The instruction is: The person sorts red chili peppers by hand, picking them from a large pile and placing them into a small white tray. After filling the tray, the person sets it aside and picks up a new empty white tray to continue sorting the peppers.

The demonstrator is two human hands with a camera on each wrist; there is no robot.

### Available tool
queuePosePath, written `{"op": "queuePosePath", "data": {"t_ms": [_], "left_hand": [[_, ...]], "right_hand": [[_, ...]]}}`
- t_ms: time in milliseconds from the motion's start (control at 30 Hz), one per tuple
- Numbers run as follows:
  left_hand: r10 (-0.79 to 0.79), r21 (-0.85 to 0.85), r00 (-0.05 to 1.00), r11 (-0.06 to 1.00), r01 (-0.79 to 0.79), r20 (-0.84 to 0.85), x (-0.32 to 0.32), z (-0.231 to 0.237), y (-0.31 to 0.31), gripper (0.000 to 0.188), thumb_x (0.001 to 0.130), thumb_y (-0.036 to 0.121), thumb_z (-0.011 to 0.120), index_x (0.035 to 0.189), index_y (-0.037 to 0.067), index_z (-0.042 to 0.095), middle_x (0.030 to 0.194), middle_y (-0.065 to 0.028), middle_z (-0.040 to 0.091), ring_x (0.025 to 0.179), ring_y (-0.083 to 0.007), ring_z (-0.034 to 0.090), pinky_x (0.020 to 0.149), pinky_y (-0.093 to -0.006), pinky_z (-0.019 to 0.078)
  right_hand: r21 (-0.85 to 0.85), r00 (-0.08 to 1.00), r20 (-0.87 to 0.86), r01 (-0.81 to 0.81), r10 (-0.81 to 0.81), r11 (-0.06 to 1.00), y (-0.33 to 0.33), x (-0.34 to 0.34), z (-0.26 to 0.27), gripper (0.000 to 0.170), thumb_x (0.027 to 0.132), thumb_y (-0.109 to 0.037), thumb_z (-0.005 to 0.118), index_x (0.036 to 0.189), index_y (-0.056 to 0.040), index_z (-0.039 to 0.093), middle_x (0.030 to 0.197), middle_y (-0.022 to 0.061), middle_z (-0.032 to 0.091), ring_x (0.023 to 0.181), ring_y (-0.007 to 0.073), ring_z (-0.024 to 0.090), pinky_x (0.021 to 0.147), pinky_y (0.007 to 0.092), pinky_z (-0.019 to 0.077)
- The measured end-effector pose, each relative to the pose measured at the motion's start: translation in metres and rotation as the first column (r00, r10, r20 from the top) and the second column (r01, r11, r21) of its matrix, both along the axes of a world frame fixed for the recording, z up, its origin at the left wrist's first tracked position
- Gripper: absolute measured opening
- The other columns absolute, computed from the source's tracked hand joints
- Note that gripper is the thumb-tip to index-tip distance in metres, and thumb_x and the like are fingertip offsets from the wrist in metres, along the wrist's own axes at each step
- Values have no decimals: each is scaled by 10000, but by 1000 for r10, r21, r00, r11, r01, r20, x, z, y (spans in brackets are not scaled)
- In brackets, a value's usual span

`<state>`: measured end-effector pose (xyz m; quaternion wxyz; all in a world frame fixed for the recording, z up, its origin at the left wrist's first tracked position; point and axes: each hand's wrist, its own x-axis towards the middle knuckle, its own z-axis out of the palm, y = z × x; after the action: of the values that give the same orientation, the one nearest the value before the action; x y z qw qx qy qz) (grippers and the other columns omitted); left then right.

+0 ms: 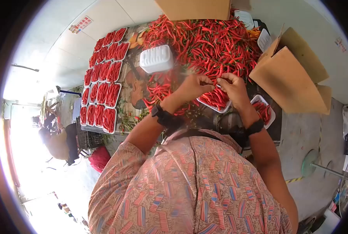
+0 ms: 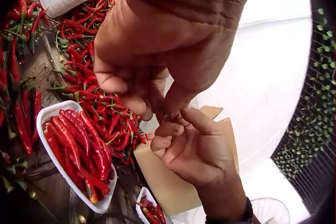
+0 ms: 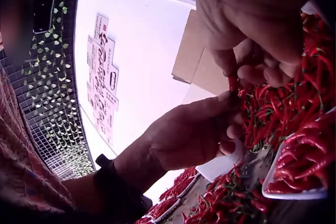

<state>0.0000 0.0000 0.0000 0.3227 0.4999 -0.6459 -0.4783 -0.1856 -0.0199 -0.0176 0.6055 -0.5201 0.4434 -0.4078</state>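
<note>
Above a white tray (image 2: 53,110) filled with red chili peppers (image 2: 79,145), both hands meet at their fingertips. A short piece of red chili pepper (image 3: 232,82) shows between them in the right wrist view. My left hand (image 1: 193,88) pinches it from one side, thumb against the fingers. From the other side my right hand (image 1: 235,92) pinches it, its thumb and forefinger close to the left fingertips. Fingers hide most of this pepper. Just beyond the hands spreads a big heap of loose red chilies (image 1: 209,43) with green stems.
Rows of filled chili trays (image 1: 112,93) line the table's left side. A stack of white empty trays (image 1: 156,59) stands behind the left hand. To the right are a smaller chili tray (image 1: 273,117) and an open cardboard box (image 1: 291,78). Another box (image 1: 197,9) is at the back.
</note>
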Motion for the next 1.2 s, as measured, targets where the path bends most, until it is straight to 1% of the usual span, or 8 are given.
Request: {"op": "queuePosePath", "data": {"t_ms": [400,700,767,800,867,967,1100,1200], "left_hand": [[116,-184,986,979,-92,123,-19,0,7,121,782,139,668,809,23,647,652,-102,597,586,-152,562,551,-308,439],[-51,-520,971,837,170,235,-13,-3,1,120,759,136,650,827,42,620,765,-143,616,703,-310,615,614,-394,477],[243,-396,860,917,-52,449,5,0,-6,134,779,172,619,846,57,631,830,-144,621,787,-325,619,673,-417,487],[241,-396,861,917,-51,448,14,0,-9,134,779,172,619,846,57,631,830,-144,621,787,-325,619,673,-417,487],[423,-506,824,839,-199,377,28,-3,-15,144,790,183,587,867,76,642,901,-150,620,845,-337,611,724,-424,489],[314,-444,843,890,-101,436,34,-10,-18,146,788,158,570,886,85,651,947,-157,617,875,-343,604,745,-424,487],[224,-412,883,910,-39,412,17,-27,-18,149,778,139,566,886,84,653,931,-156,620,861,-342,607,736,-429,489],[128,-459,889,883,100,439,5,-37,-22,147,774,128,568,881,89,661,921,-142,623,838,-336,610,727,-426,490]], "right_hand": [[39,989,124,83,-87,996,5,1,3,157,856,-115,620,952,9,611,816,23,621,711,70,566,617,224,462],[269,930,342,41,-136,962,-7,-10,-9,82,901,-75,550,938,-13,590,756,30,593,588,86,491,568,210,409],[147,988,118,85,-103,985,-9,-19,-6,129,902,-87,544,975,8,590,781,41,609,612,91,515,582,233,430],[147,988,116,87,-105,985,-11,-25,-13,129,902,-87,544,975,8,590,781,41,609,612,91,515,582,233,430],[-67,965,-261,23,-40,998,-14,-35,-32,220,847,-172,587,962,11,627,843,81,664,772,178,628,710,304,490],[-165,801,-598,-125,2,978,-6,-40,-22,205,815,-191,594,935,-32,644,881,134,671,827,274,645,756,364,489],[-212,712,-701,-261,40,942,0,-39,-33,200,821,-163,604,953,-19,648,858,158,664,781,259,648,715,348,486],[-204,745,-667,-193,8,960,1,-40,-40,181,803,-192,577,900,-61,654,888,172,648,865,346,618,767,409,480]]}}
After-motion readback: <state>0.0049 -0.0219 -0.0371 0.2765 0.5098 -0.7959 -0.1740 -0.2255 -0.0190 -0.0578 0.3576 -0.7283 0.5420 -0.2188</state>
